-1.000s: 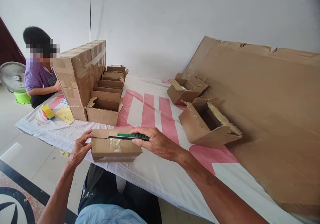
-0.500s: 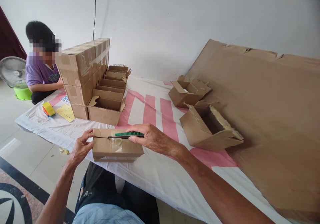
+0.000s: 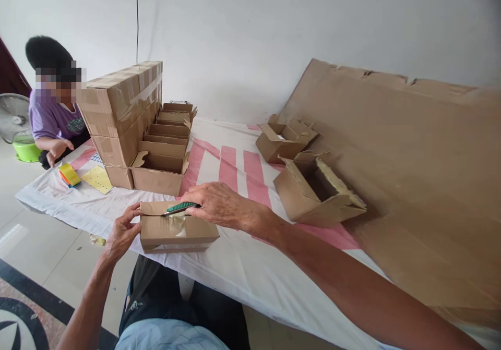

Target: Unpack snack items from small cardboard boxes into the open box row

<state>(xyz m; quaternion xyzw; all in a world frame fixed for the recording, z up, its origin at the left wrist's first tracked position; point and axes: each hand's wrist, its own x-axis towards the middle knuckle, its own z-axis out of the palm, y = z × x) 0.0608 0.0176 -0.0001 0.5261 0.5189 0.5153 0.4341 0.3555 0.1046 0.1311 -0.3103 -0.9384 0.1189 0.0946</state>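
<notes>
Under the right hand point(image 3: 213, 204), the cutter point(image 3: 180, 207) half hidden.

Brown box point(image 3: 176, 231), green knife point(image 3: 180, 207), pink-striped white cloth point(image 3: 230, 167).
</notes>
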